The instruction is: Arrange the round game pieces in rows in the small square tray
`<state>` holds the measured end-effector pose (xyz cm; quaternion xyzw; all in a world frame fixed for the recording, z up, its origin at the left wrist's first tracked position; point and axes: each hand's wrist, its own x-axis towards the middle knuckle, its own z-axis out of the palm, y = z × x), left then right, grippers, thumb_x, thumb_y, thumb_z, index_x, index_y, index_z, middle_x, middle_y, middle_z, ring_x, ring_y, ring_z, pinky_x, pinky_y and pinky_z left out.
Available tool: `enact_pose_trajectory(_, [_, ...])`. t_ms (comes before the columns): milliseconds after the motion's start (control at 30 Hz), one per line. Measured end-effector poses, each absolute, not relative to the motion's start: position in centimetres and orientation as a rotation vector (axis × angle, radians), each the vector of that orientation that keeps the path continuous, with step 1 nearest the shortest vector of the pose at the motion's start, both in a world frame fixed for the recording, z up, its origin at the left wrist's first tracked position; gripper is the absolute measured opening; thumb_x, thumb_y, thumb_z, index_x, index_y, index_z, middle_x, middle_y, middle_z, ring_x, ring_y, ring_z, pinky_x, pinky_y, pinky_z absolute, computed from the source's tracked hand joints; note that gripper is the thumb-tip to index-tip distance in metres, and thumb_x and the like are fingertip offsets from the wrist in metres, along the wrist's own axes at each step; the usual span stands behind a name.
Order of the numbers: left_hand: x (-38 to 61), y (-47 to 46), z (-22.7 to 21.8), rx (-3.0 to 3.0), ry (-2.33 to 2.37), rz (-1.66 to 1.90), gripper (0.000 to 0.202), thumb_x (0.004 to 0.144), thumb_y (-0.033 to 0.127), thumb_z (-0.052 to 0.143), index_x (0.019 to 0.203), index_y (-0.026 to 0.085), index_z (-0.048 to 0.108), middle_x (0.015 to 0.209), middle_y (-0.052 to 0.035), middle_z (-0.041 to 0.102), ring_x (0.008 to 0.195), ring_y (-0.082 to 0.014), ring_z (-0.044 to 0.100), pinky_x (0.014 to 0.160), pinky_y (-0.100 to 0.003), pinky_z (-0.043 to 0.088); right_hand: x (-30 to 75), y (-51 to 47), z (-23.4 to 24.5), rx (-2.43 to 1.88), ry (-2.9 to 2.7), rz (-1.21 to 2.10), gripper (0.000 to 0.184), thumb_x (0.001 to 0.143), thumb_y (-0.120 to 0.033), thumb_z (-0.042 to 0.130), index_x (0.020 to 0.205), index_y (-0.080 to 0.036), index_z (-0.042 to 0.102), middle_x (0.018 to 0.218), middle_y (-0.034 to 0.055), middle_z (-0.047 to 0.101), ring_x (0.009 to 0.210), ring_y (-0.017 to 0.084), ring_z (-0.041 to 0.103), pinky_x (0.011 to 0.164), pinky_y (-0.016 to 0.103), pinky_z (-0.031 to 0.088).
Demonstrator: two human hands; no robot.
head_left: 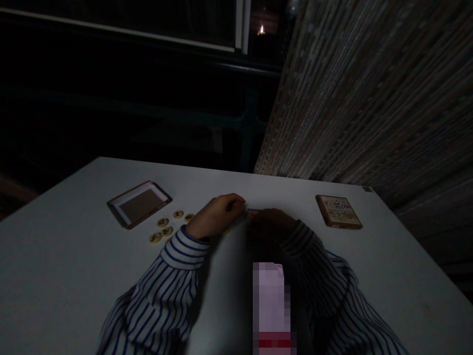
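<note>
My left hand (216, 214) rests on the white table (74, 236) with its fingers curled, pinching something small at its tip. My right hand (271, 223) lies in shadow just beside it, fingers closed toward the same small object (253, 211), which I cannot make out. Several round, pale wooden game pieces (167, 224) with dark marks lie just left of my left wrist. Both arms wear striped sleeves.
An open brown box tray (139, 203) with a white rim sits at the left. A small brown box lid (338, 211) with printing lies at the right. A woven blind (369, 88) hangs behind the table's right corner. The background is dark.
</note>
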<state>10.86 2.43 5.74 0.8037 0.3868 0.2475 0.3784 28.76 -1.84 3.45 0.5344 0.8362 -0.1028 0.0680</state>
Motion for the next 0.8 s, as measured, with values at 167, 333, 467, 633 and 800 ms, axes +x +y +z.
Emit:
enact_pose_trajectory(167, [10.86, 2.47, 5.74, 2.065, 0.988, 0.629, 0.023, 0.070, 0.029, 0.049, 0.083, 0.016, 0.061, 0.073, -0.0028, 0.062, 0.070, -0.0152, 0.055, 0.064, -0.025, 0.042, 28.58, -1.66, 3.15, 1.638, 2.482, -0.335, 0.028, 0.079, -0.037, 0.043, 0.101, -0.023, 0.052, 0.091, 0.0064, 0.063, 0.082, 0.021, 0.059, 0.064, 0.028, 0.039])
enact_pose_trajectory(333, [10.84, 2.39, 5.81, 2.057, 0.981, 0.625, 0.022, 0.071, 0.030, 0.048, 0.083, 0.016, 0.061, 0.070, -0.0026, 0.061, 0.066, -0.0145, 0.056, 0.061, -0.025, 0.042, 28.41, -1.72, 3.49, 1.646, 2.485, -0.393, 0.029, 0.078, -0.035, 0.045, 0.103, -0.020, 0.052, 0.094, 0.0077, 0.062, 0.086, 0.021, 0.058, 0.067, 0.027, 0.039])
enact_pose_trajectory(467, [10.78, 2.32, 5.89, 2.053, 0.973, 0.625, 0.023, 0.071, 0.031, 0.048, 0.083, 0.016, 0.061, 0.070, -0.0022, 0.062, 0.063, -0.0141, 0.056, 0.058, -0.025, 0.042, 28.46, -1.82, 3.63, 1.628, 2.498, -0.374, 0.030, 0.079, -0.035, 0.044, 0.104, -0.021, 0.052, 0.093, 0.0073, 0.062, 0.085, 0.020, 0.058, 0.066, 0.027, 0.039])
enact_pose_trajectory(633, [10.63, 2.36, 5.77, 2.085, 0.981, 0.595, 0.026, 0.073, 0.034, 0.046, 0.087, 0.017, 0.060, 0.072, -0.0020, 0.061, 0.063, -0.0138, 0.055, 0.057, -0.025, 0.042, 28.60, -1.66, 3.32, 1.606, 2.485, -0.401, 0.029, 0.079, -0.040, 0.044, 0.099, -0.023, 0.056, 0.092, 0.0057, 0.063, 0.083, 0.020, 0.059, 0.064, 0.026, 0.040])
enact_pose_trajectory(800, [10.55, 2.50, 5.54, 2.103, 0.950, 0.565, 0.028, 0.075, 0.035, 0.044, 0.089, 0.016, 0.059, 0.077, -0.0033, 0.061, 0.068, -0.0144, 0.055, 0.061, -0.025, 0.042, 28.83, -1.65, 3.10, 1.607, 2.512, -0.331, 0.029, 0.080, -0.040, 0.042, 0.098, -0.024, 0.057, 0.090, 0.0049, 0.064, 0.081, 0.020, 0.060, 0.064, 0.026, 0.040])
